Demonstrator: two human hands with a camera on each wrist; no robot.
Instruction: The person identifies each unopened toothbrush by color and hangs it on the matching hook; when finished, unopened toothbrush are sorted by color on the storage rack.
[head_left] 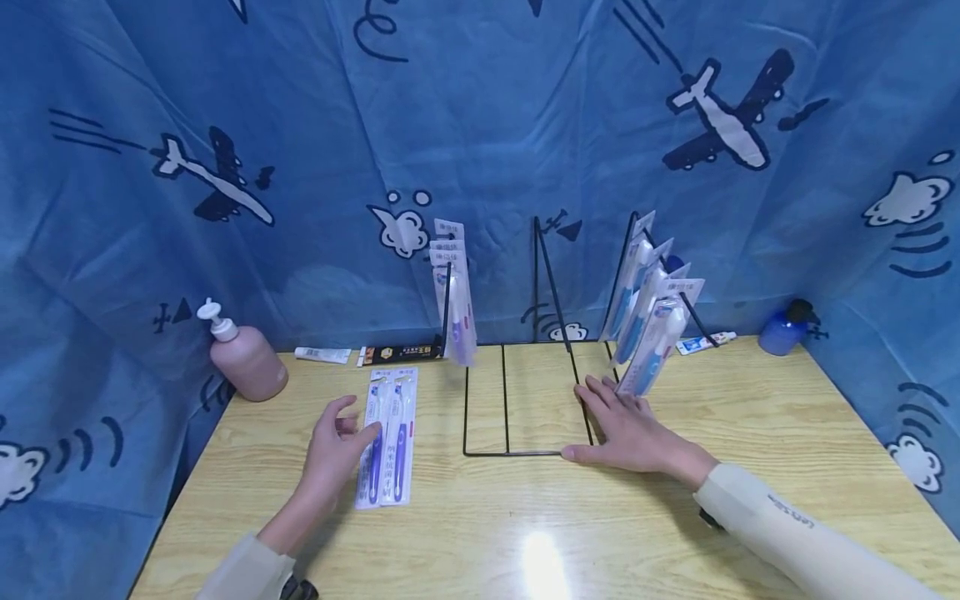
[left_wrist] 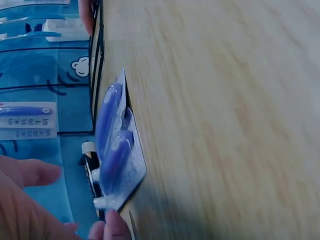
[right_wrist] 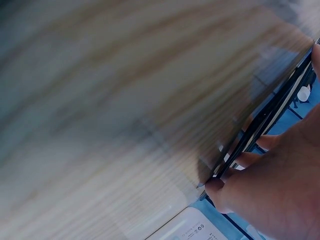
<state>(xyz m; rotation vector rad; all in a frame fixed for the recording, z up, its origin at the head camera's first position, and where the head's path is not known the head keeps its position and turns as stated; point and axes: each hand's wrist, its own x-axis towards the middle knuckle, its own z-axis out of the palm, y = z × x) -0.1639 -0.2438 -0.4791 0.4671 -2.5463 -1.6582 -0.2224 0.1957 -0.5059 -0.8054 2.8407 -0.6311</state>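
Observation:
Two packaged purple toothbrushes [head_left: 387, 437] lie side by side on the wooden table, handles toward the person. My left hand [head_left: 335, 446] is at their left edge, thumb overlapping the near pack in the head view, fingers loosely bent and nothing gripped. In the left wrist view, its fingertips are right by the end of the purple toothbrush packs [left_wrist: 115, 155]. My right hand [head_left: 626, 429] rests with spread fingers on the right front corner of a black wire rack [head_left: 506, 400]. Packaged purple toothbrushes [head_left: 454, 304] hang on the rack's left hook, blue ones [head_left: 652, 346] on its right.
A pink pump bottle [head_left: 249, 362] stands at the back left. Beside it lie a white tube [head_left: 322, 355] and a black box [head_left: 397, 355]. Behind the right hook are another small tube [head_left: 705, 342] and a blue bottle [head_left: 783, 329]. A blue printed curtain [head_left: 480, 125] hangs behind the table.

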